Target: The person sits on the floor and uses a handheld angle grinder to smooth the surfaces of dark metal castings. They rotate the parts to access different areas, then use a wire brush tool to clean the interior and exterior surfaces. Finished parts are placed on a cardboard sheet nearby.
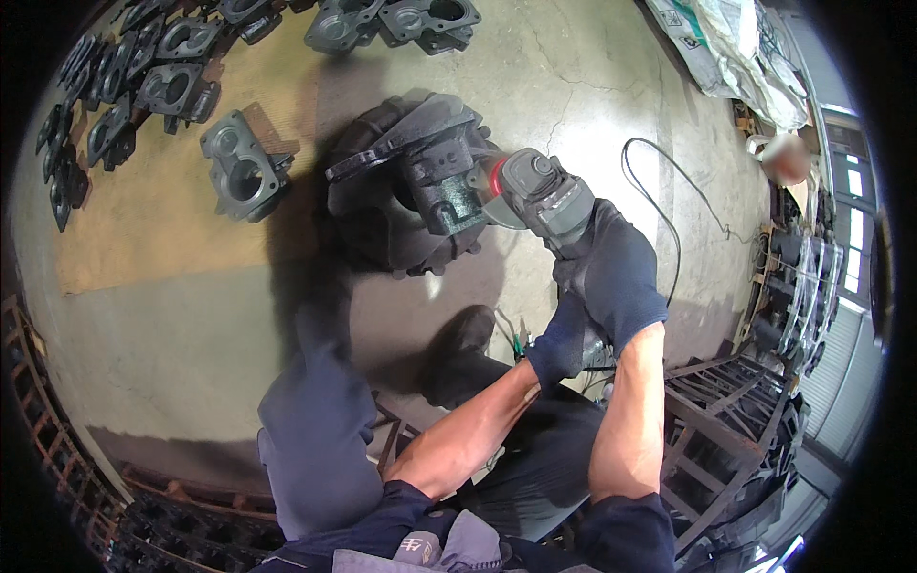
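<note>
Both my hands wear dark blue gloves and grip a grey angle grinder point(557, 202). My right hand point(616, 272) is wrapped round its body behind the head. Nearer to me, my left hand point(564, 336) is closed round the rear part; its fingers are partly hidden. The grinder's disc, with a red ring point(496, 179), is at the right side of a dark metal casting point(444, 158); exact contact is hard to make out. That casting rests tilted on a large round dark block point(377, 224) with a lumpy rim, standing on the floor.
A grey casting point(244, 170) lies alone on a tan floor sheet point(191, 234). Several more castings point(181, 86) stand at the far left, others point(420, 21) at the far middle. A black cord point(669, 215) loops right. Metal racks point(712, 430) and plastic sacks point(735, 53) line the right side.
</note>
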Demonstrator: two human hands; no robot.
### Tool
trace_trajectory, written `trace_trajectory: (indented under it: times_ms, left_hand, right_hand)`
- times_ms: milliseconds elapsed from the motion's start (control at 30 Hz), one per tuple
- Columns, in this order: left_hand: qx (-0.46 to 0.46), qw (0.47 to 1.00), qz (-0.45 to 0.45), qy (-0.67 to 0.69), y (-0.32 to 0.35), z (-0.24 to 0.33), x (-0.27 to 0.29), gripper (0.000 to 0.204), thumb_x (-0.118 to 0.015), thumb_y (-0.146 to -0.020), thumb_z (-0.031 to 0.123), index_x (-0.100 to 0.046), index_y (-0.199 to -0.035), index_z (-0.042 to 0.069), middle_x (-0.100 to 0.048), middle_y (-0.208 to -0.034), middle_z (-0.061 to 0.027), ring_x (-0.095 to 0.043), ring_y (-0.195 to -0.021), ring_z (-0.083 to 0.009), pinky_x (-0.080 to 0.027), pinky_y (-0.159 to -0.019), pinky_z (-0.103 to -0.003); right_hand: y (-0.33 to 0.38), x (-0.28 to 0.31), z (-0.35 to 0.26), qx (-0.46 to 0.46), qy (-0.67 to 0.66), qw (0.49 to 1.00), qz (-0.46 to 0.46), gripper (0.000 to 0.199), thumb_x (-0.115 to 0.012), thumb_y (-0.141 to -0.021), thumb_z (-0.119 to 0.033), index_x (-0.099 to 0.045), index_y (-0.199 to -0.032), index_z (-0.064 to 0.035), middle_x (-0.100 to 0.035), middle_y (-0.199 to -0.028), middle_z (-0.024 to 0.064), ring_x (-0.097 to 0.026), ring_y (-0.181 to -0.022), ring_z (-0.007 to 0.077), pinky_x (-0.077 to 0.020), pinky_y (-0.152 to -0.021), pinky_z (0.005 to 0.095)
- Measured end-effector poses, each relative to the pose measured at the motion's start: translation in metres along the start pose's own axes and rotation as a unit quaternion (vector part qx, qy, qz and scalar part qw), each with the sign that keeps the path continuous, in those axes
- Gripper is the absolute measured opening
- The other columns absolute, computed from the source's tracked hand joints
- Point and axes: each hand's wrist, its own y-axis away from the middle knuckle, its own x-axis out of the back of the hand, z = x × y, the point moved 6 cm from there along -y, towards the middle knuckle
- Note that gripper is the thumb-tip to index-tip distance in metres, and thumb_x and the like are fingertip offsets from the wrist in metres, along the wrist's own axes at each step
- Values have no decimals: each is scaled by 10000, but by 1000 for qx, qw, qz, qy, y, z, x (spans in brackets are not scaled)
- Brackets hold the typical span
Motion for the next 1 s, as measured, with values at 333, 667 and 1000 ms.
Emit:
trace_trajectory:
  times_ms: [333, 667, 1000]
  left_hand:
    - [-37, 998, 20, -36, 1, 6, 5, 599, -607, -939, -43, -320, -1460, 26, -448, -1423, -111, -482, -1257, -171, -429, -1078, -336]
    - [-81, 992, 22, 97, -1, -3, 3, 451, -465, -1062, 117, -311, -1483, 59, -450, -1420, -77, -488, -1281, -184, -430, -1097, -344]
    - [-86, 994, 61, 21, 2, 0, 13, 328, -426, -1082, 136, -425, -1398, 49, -530, -1335, -71, -538, -1218, -177, -457, -1066, -341]
  right_hand:
    - [-3, 0, -2, -4, -12, 1000, -3, 498, -772, -665, -195, -626, -1104, -11, -717, -925, 235, -705, -894, 402, -562, -805, 439]
    - [-9, -6, 4, -8, -17, 1000, 3, 560, -795, -643, -201, -618, -1126, 20, -715, -909, 251, -706, -875, 416, -569, -785, 439]
    - [-6, 0, -7, 6, -18, 1000, 15, 432, -776, -690, -208, -645, -1064, -35, -725, -936, 204, -714, -896, 378, -563, -806, 424]
